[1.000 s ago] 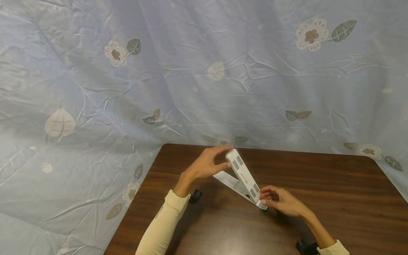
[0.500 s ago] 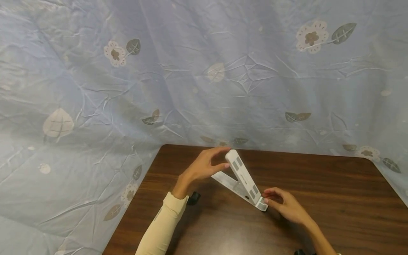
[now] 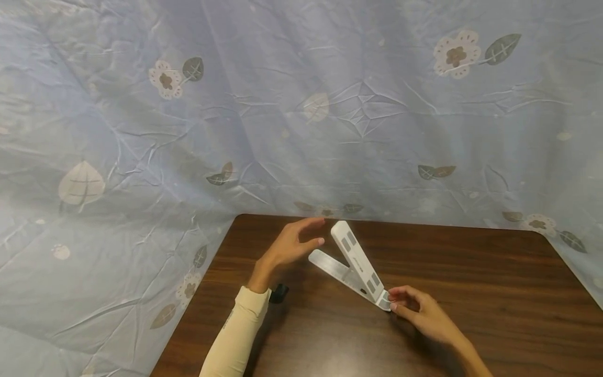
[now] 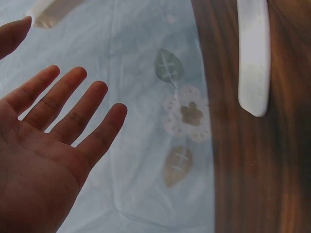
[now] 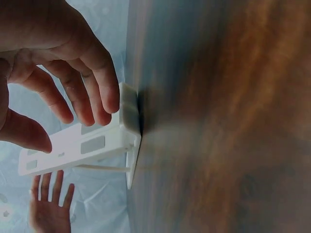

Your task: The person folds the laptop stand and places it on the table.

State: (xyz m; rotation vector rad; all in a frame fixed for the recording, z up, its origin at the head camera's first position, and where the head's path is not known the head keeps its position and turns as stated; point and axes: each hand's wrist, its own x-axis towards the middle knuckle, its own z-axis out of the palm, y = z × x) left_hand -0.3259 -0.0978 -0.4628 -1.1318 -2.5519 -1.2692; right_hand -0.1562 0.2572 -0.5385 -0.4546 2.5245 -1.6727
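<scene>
Backdrop: blue floral cloth (image 3: 301, 104) draped behind a dark wooden worktop (image 3: 471, 293).

Item: white folding stand (image 3: 355, 264), propped open in a V at worktop centre.

Left hand (image 3: 289, 246), at 9 o'clock of the stand: fingers spread, touching nothing.

Right hand (image 3: 421, 314), at 5 o'clock: fingers curled at the stand's lower lip, apparently touching it.

Step, judged: stand set up. Next calls for lifting the right hand clear gently.
</scene>
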